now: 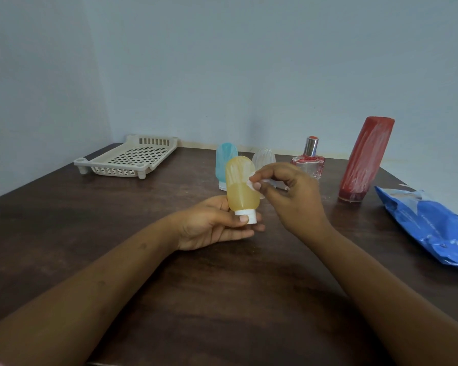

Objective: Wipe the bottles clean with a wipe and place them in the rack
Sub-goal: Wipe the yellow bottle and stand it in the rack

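My left hand (pixel 212 225) holds a yellow squeeze bottle (pixel 241 184) by its white cap, cap down, above the table's middle. My right hand (pixel 288 196) pinches a small white wipe (pixel 253 184) against the bottle's right side. Behind them stand a blue bottle (pixel 224 162) and a clear ribbed bottle (pixel 263 157), partly hidden. A red perfume bottle (pixel 310 159) with a silver cap and a tall red bottle (pixel 362 159) stand to the right, smeared with white streaks. The cream plastic rack (pixel 130 159) sits at the far left, with nothing in it.
A blue wipes pack (pixel 428 225) lies at the table's right edge. The dark wooden table (pixel 90 233) stands in a corner, with pale blue walls behind and to the left.
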{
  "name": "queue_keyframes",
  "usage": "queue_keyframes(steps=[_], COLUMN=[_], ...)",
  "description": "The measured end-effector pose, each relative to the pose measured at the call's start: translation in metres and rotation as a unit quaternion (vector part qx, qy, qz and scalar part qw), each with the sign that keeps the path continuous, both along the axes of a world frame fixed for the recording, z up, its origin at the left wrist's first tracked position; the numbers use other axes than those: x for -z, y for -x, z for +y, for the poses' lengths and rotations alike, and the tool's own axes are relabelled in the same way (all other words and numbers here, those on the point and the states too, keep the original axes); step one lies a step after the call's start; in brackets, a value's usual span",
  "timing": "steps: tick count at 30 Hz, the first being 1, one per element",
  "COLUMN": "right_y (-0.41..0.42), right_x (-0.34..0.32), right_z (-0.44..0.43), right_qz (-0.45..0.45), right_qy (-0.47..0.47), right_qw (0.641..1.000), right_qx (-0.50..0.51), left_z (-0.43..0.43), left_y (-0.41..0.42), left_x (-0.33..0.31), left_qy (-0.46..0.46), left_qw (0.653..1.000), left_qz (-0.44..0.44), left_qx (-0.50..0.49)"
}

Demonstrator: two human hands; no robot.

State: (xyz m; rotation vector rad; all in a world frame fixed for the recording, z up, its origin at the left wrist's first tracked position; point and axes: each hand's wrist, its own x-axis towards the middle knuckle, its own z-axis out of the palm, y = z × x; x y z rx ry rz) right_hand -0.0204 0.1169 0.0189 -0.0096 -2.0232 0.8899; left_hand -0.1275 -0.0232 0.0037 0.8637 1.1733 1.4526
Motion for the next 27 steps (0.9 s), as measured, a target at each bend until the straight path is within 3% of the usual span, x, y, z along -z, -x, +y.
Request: queue_keyframes(steps=[17, 27], right_y=[0.000, 0.002], right_x=[-0.005, -0.001], right_z=[0.010, 0.012], right_qz=[0.032, 0.013], right_qy=[0.051, 0.047], right_qw=[0.998, 0.998], right_qx=[0.018, 0.032], left_z=[-0.003, -0.001], left_y=[-0.001, -0.007], left_x=[-0.005, -0.005], left_qy=[0.053, 0.044], left_qw=[0.993, 0.996], left_qz=[0.051, 0.068], left_qx=[0.093, 0.030])
